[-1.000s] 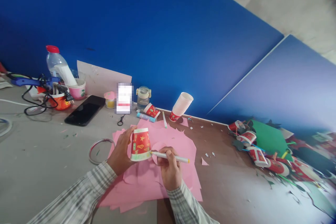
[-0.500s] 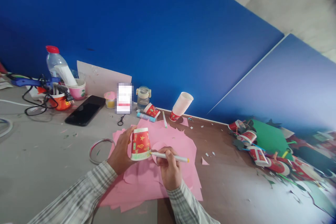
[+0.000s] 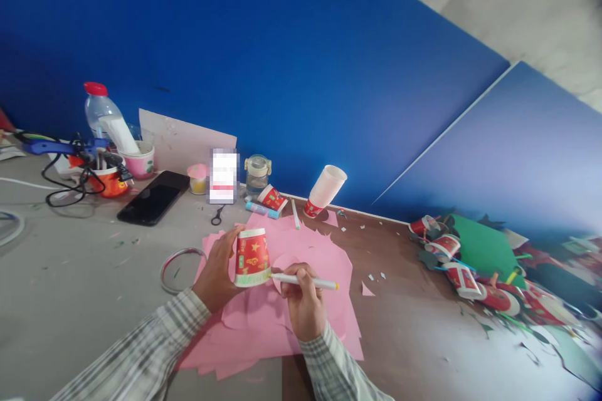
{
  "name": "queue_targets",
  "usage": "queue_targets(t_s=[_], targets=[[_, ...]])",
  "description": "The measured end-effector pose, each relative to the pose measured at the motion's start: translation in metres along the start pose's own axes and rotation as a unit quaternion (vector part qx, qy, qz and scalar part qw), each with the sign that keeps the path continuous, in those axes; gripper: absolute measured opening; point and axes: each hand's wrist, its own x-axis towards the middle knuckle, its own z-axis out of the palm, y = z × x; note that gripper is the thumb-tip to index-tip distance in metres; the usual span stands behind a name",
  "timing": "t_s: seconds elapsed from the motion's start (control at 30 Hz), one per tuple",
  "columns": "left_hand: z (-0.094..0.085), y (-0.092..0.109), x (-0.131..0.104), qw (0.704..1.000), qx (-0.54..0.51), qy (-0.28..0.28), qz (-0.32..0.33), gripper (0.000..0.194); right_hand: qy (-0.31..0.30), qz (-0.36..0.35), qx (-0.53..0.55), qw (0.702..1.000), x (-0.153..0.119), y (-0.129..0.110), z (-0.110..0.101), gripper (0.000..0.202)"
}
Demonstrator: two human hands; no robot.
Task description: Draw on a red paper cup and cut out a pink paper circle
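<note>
My left hand (image 3: 217,274) grips a red patterned paper cup (image 3: 252,258) that stands upside down on a sheet of pink paper (image 3: 324,319). In my right hand (image 3: 303,304) is a white marker (image 3: 308,281) with a yellow end; its tip touches the cup's rim at the lower right. Both hands rest over the pink paper, which has cut edges and lies across the seam between the grey and brown table tops.
A black phone (image 3: 153,197), a wire ring (image 3: 176,268), small scissors (image 3: 217,215), a jar (image 3: 257,173), a stack of white cups (image 3: 326,188) and a water bottle (image 3: 100,114) stand behind. Cups with tools and cables sit far left. Decorated cups and green paper (image 3: 480,250) pile at right.
</note>
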Motion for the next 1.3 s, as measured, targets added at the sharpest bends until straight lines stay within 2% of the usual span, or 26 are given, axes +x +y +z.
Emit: queue_targets(t_s=[0.23, 0.43, 0.6, 0.83, 1.3], targets=[[0.0, -0.001, -0.001, 1.0, -0.002, -0.007, -0.006, 0.095, -0.005, 0.004, -0.002, 1.0, 0.001, 0.003, -0.002, 0.028], [0.001, 0.0, 0.001, 0.999, 0.036, 0.016, 0.001, 0.093, 0.03, -0.051, -0.005, 0.998, 0.001, -0.001, -0.001, 0.031], [0.003, 0.0, 0.001, 0.995, 0.096, 0.012, 0.006, 0.092, -0.038, -0.036, -0.032, 0.998, -0.007, 0.004, -0.003, 0.027], [0.005, -0.001, -0.003, 0.992, 0.128, -0.007, 0.017, 0.088, -0.101, -0.117, -0.2, 0.968, -0.016, 0.004, -0.006, 0.026], [0.008, -0.002, -0.005, 0.988, 0.152, -0.006, 0.017, 0.088, -0.063, -0.131, -0.272, 0.951, -0.018, 0.002, 0.003, 0.024]])
